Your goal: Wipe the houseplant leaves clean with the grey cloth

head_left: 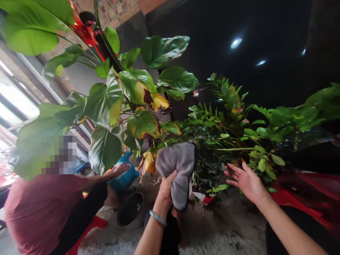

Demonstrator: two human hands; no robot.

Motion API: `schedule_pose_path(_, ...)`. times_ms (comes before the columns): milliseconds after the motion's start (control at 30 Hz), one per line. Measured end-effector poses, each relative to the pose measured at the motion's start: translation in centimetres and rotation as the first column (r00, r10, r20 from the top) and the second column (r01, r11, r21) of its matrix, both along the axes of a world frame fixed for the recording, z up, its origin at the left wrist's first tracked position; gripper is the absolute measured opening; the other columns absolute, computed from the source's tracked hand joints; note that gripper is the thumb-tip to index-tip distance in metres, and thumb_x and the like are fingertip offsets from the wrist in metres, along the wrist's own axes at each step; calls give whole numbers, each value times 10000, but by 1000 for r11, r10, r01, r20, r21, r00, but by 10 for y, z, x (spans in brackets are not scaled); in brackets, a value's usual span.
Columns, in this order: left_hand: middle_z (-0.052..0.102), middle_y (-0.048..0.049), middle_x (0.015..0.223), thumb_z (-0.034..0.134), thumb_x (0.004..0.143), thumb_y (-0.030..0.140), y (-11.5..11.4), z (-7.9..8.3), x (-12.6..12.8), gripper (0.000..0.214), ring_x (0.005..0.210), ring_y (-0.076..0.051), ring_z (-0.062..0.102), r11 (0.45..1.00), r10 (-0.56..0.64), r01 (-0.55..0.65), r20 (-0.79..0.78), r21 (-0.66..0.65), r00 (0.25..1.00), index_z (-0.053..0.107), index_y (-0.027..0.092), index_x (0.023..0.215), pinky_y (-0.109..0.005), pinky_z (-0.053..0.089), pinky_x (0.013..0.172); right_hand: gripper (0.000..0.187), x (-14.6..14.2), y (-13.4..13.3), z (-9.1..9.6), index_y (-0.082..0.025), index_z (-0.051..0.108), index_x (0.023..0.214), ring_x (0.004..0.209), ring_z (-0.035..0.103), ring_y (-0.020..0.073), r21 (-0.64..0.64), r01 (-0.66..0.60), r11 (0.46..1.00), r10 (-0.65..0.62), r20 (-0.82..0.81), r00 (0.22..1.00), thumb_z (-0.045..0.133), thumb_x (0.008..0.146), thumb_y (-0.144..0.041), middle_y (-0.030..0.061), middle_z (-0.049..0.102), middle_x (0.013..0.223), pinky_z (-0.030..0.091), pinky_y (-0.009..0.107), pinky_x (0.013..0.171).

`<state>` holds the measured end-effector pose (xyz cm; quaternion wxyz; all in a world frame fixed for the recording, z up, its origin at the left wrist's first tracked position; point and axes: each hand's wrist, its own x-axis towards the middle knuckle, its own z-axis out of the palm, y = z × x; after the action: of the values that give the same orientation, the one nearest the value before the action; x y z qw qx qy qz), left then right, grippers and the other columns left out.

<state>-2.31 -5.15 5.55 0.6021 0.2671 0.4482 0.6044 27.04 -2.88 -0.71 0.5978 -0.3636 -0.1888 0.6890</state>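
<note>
My left hand (pixel 165 189) is closed on a grey cloth (pixel 178 169), held up in front of a large-leafed potted plant (pixel 138 92). A bracelet sits on that wrist. My right hand (pixel 245 180) is open with fingers spread, palm up, reaching toward the small-leafed plant (pixel 225 131) beside it and close to its leaves. Some big leaves have yellow and brown patches (pixel 145 124).
Another person in a red shirt (pixel 39 209) sits at the left, one hand on a leaf near a blue object (pixel 124 177). A dark round pot (pixel 130 209) lies on the pale ground. Something red (pixel 305 198) is at the right.
</note>
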Motion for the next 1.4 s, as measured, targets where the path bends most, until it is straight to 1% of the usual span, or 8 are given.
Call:
schedule_pose_path(167,760,-116,1172,920,526,189,-43,-37,-18,769,1281,-353,585,981,-172,172,11,-87,985,665,204,1251,-480,410,1129,394,2,-4,3,-191,739,985,861,722,272,-19,31,999,-32,-7,999,441,937,-443,140,783,1021,591,384,649)
schedule_pose_path(433,798,-128,892,897,565,264,-5,27,-18,453,924,-312,750,998,65,-65,-36,-7,997,731,99,954,-438,557,955,361,2,0,2,-203,731,1019,842,727,264,-15,5,1000,-6,-33,999,457,933,-422,117,790,960,595,386,651)
schedule_pose_path(667,788,-88,772,893,567,244,-38,-31,-2,360,934,-351,746,977,-19,12,-29,-211,999,737,143,875,-477,556,946,373,3,-3,0,-180,725,1011,877,716,280,10,38,999,-38,21,999,490,907,-451,158,769,1046,583,388,665)
schedule_pose_path(767,796,-127,910,897,571,255,-45,-12,-9,406,1016,-353,728,992,13,-14,-3,-128,1000,729,128,918,-458,551,967,393,6,-2,-4,-195,719,1028,908,712,296,18,20,1000,-21,26,999,504,888,-494,159,768,1060,579,402,678)
schedule_pose_path(967,794,-83,1004,846,631,207,-3,37,4,414,1097,-282,701,963,261,-262,17,59,965,704,178,1019,-397,521,1020,442,7,3,-10,-205,693,1141,950,711,321,40,-12,999,11,26,1000,537,868,-516,158,768,1062,579,442,721)
schedule_pose_path(1067,795,-78,960,854,613,195,-9,4,18,441,1055,-295,715,960,277,-279,-59,-15,959,696,184,1025,-435,513,1024,405,4,1,-6,-193,700,1114,913,719,302,27,-8,1000,7,31,1000,526,885,-478,158,770,1053,587,419,698)
schedule_pose_path(1233,786,-140,928,925,517,255,-57,-52,17,583,1032,-379,715,980,29,-30,-7,-199,1000,693,131,1038,-511,522,989,379,7,-2,-4,-186,722,1041,906,722,289,26,8,1000,-9,33,999,510,898,-466,159,766,1086,591,395,678)
schedule_pose_path(1400,790,-110,942,912,531,268,-32,4,-1,474,1010,-316,723,992,127,-126,22,-29,992,714,134,941,-434,531,991,396,10,1,-8,-200,728,1064,954,718,312,31,-18,999,18,16,1000,526,884,-490,157,772,1074,593,432,722)
